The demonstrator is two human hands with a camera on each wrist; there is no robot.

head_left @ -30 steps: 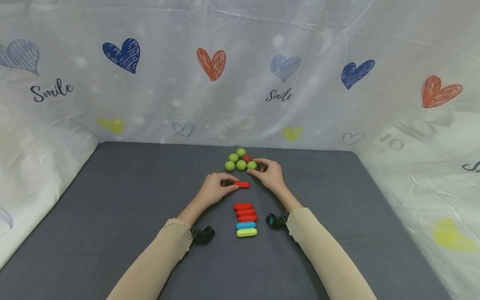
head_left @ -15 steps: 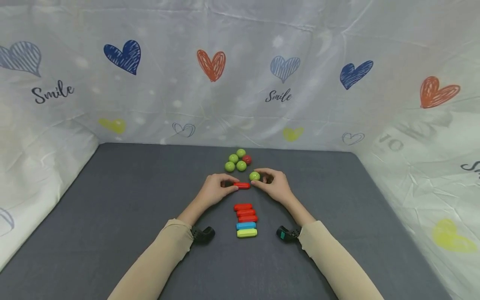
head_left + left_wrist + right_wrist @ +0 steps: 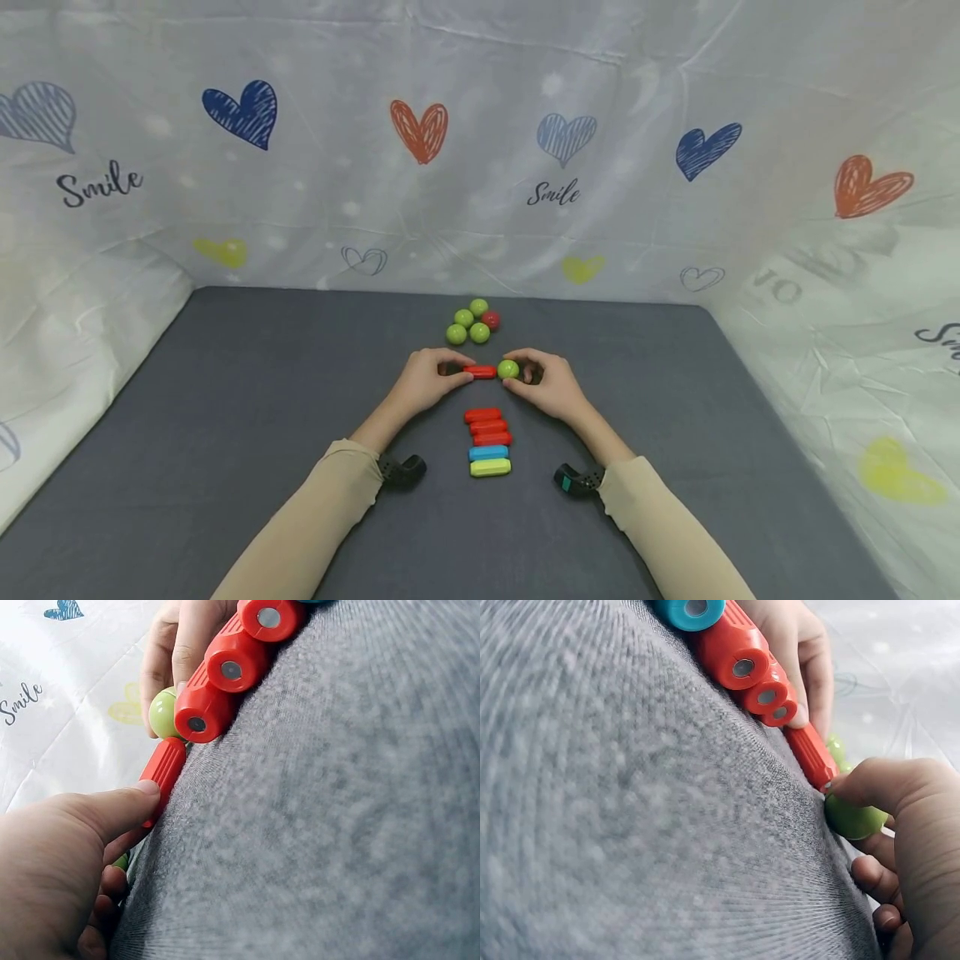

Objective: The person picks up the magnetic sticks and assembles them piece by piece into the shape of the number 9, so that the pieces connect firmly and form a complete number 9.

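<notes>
My left hand [image 3: 426, 382] pinches a red magnetic rod [image 3: 482, 372] by its left end, thumb in front. Thumb and fingers of my right hand [image 3: 552, 387] pinch a green ball [image 3: 507, 369] at the rod's right end. In the right wrist view, the rod's tip [image 3: 827, 785] meets the ball [image 3: 855, 817]; they appear to touch. Nearer to me lies a column of rods: several red ones [image 3: 489, 427], a blue one [image 3: 488, 452] and a yellow one [image 3: 491, 468]. Grey metal discs show in the red rods' ends [image 3: 231, 670] in the left wrist view.
Beyond my hands, several green balls [image 3: 464, 318] and one red ball [image 3: 491, 320] sit in a cluster near the far edge. Dark grey cloth covers the table [image 3: 300, 350]. A pale curtain [image 3: 480, 192] with printed hearts stands behind and at the sides.
My right hand has taken a green ball from the cluster and brought it toward me to the red rod's right end. My left hand has kept its hold on the rod, nearly still.
</notes>
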